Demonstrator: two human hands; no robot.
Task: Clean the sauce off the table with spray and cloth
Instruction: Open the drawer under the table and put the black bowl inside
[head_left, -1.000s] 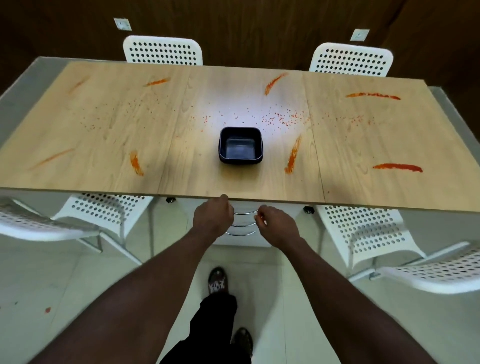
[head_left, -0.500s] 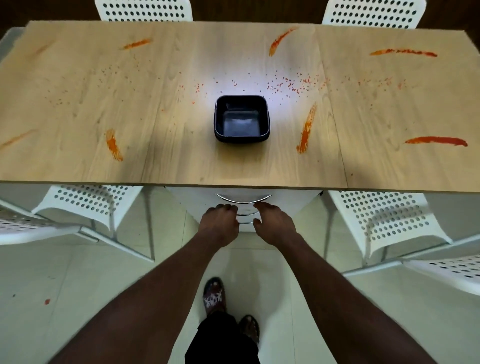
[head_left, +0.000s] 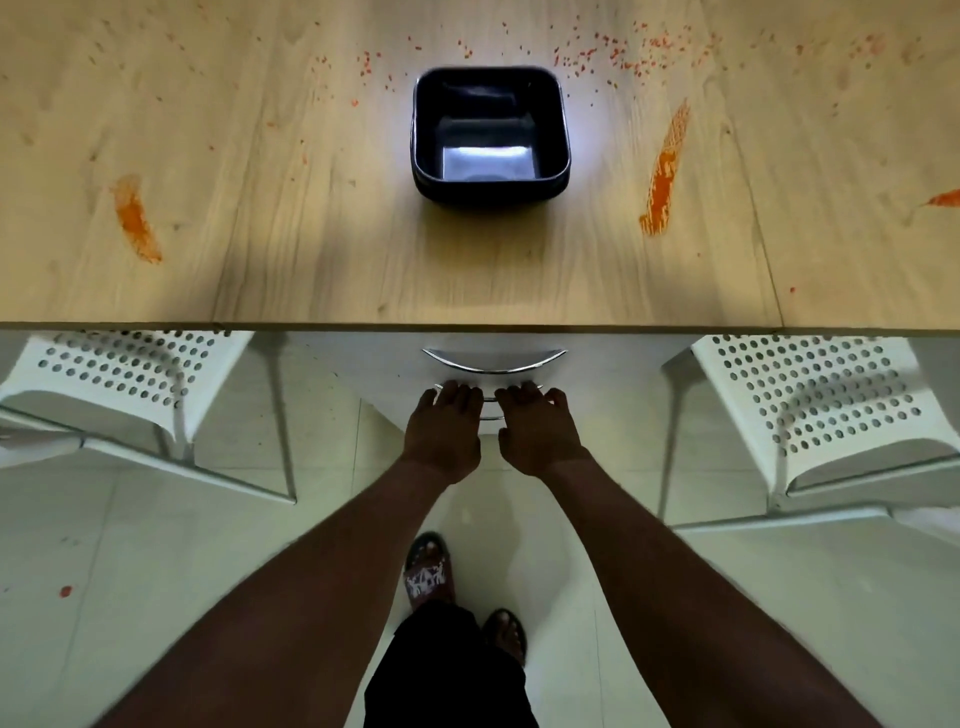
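Orange-red sauce smears (head_left: 665, 171) on pale woodgrain table (head_left: 311, 234); black bowl (head_left: 488, 196); white perforated chairs (head_left: 810, 395)

left hand (head_left: 441, 434), right hand (head_left: 537, 436) lowered, fingers (head_left: 458, 391) hooking second drawer handle (head_left: 489, 399)

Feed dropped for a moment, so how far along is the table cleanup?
Done: nothing yet; sauce streaks and specks cover the table. In hand: left hand and right hand hold a drawer handle under the table; no spray or cloth in view. Left: fetch both, spray, wipe everything.
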